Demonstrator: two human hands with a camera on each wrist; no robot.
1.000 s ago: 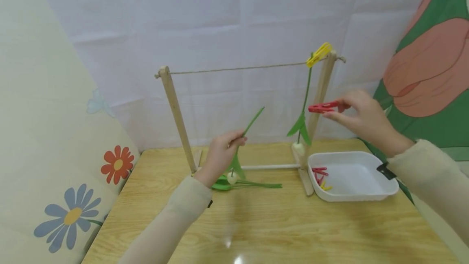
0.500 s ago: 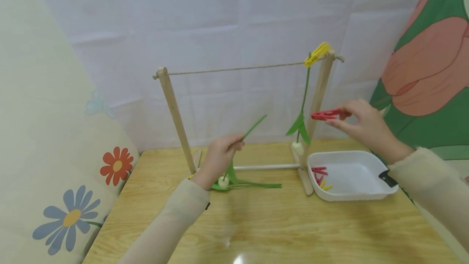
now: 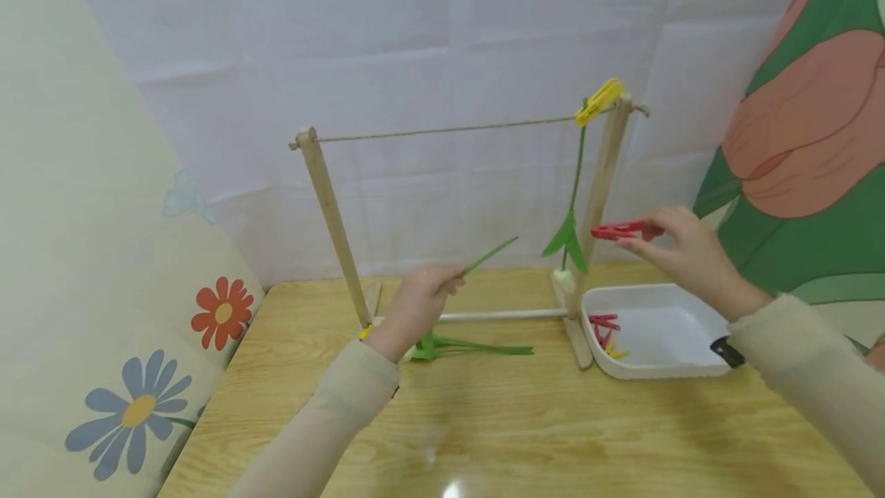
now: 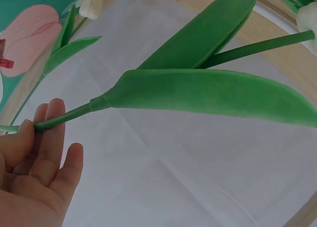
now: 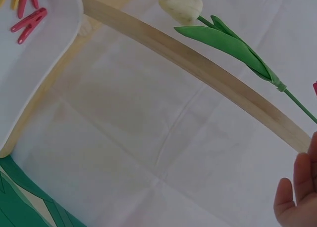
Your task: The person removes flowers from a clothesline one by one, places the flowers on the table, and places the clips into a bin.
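My left hand (image 3: 418, 300) pinches the green stem of an artificial tulip (image 4: 213, 91) between thumb and fingers. The stem's free end slants up to the right, and the leaves spread beyond the hand in the left wrist view. To the right, my right hand (image 3: 687, 256) holds a red clothespin (image 3: 617, 230) by its handle end, beside the frame's right post. A second tulip (image 5: 242, 54) with a white head hangs upside down there, fixed to the twine (image 3: 442, 130) by a yellow clothespin (image 3: 600, 101). More tulip stems (image 3: 491, 348) lie on the table below my left hand.
The twine runs between two wooden posts (image 3: 330, 214), joined low down by a white rod (image 3: 508, 315). A white tray (image 3: 664, 371) with several red and yellow clothespins (image 3: 604, 321) stands right of the frame on the wooden table (image 3: 539, 429). White cloth hangs behind.
My left hand has sunk a little, and the tulip stem tips further toward level. My right hand has also come down slightly with the red clothespin. The hanging tulip stays in place.
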